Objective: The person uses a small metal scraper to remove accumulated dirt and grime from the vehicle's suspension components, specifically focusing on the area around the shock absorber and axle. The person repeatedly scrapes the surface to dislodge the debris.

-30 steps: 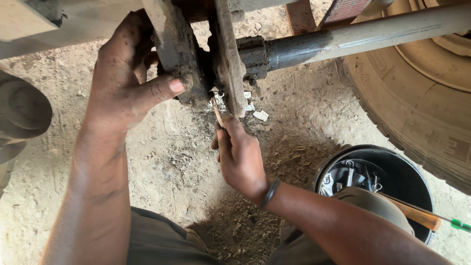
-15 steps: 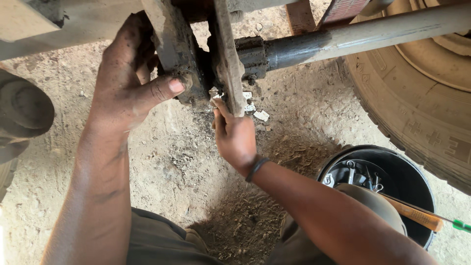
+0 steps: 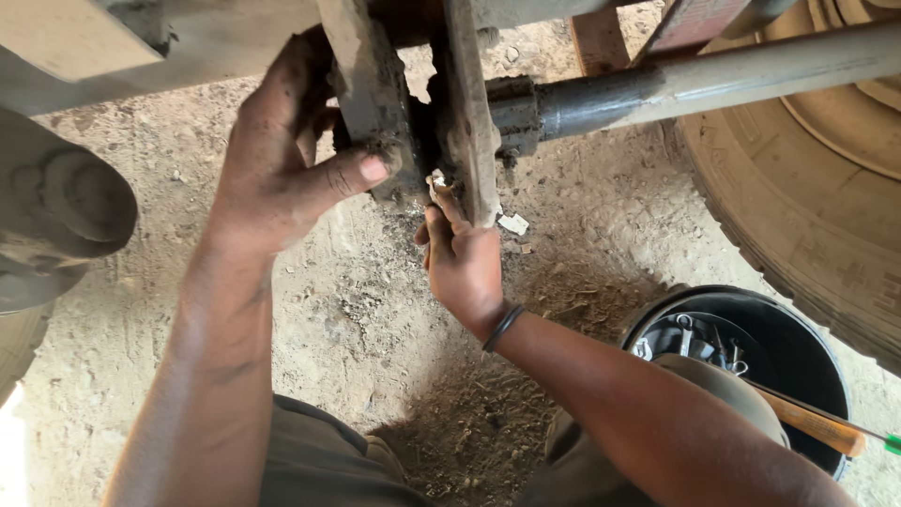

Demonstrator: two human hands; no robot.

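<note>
The left hand (image 3: 282, 169) grips the greasy metal bracket (image 3: 371, 103), thumb pressed on it; the right hand (image 3: 462, 258) pinches a small tool (image 3: 438, 181) at the gap.

- grimy grey-brown metal bracket plates (image 3: 371, 113), caked in dark grease;
- dull grey steel axle tube (image 3: 713, 80);
- round black plastic bucket (image 3: 807, 347);
- orange-handled tool (image 3: 817, 427), green tip;
- black ribbed-tread rubber tyre (image 3: 807, 216);
- thin black wristband (image 3: 503, 328)

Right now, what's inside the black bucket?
Inside the black bucket: loose metal parts lie on the bottom. The person's knee covers the near side, so the rest is hidden.
</note>
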